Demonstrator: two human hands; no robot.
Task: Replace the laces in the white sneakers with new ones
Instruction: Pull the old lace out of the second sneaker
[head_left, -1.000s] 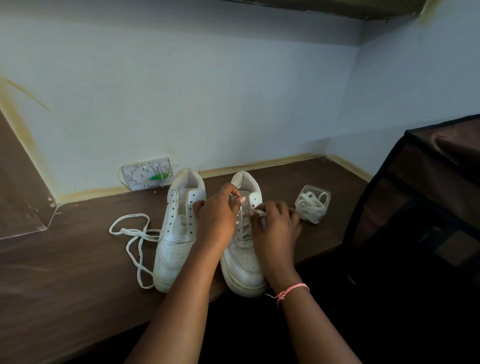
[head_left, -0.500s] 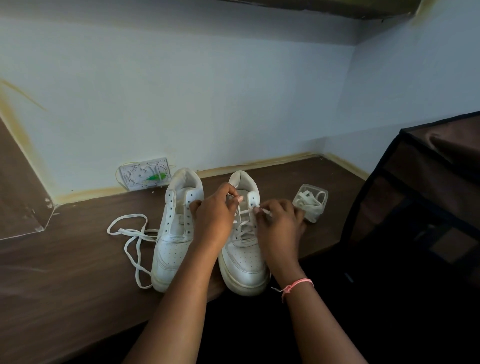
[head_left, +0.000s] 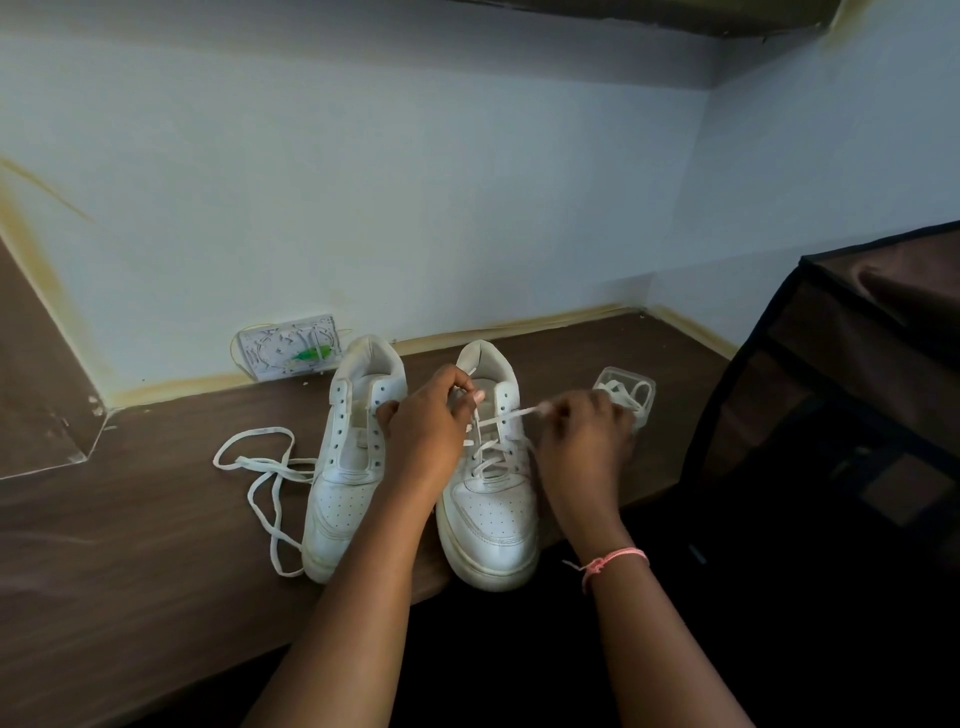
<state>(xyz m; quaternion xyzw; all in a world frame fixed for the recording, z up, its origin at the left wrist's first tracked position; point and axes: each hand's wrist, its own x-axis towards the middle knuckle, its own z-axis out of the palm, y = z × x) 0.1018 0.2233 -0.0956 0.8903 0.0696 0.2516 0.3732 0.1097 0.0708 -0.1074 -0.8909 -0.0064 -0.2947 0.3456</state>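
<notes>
Since one second ago: right hand (head_left: 582, 441) drawn out to the right of the right sneaker (head_left: 491, 467), lace (head_left: 511, 415) end now pulled taut from an upper eyelet; formerly held close over the tongue. Left hand (head_left: 428, 421) little changed.

Right hand: fingers curled, lace end pinched at the fingertips. Pink thread bracelet (head_left: 615, 558) on the wrist.

Left hand: fingers curled over the upper tongue and eyelet area of the right sneaker, seemingly gripping lace or tongue there; exact item held not discernible.

Right sneaker: upright on the brown wooden shelf (head_left: 130, 571), toe toward the camera, toe overhanging the front edge. Partly laced, crossings visible over the lower eyelets.

Left sneaker (head_left: 348, 467): just beside the right one, parallel, eyelets bare.

Loose lace (head_left: 260, 467): lying in loops on the shelf, left of the left sneaker, touching its side.

Clear plastic container (head_left: 628, 387): on the shelf behind the right hand, holding a bundled white lace, partly hidden by the knuckles.

White switch plate (head_left: 288, 345) with green mark: low on the wall behind the left sneaker.

Dark fabric-sided unit (head_left: 831, 415): at right.
</notes>
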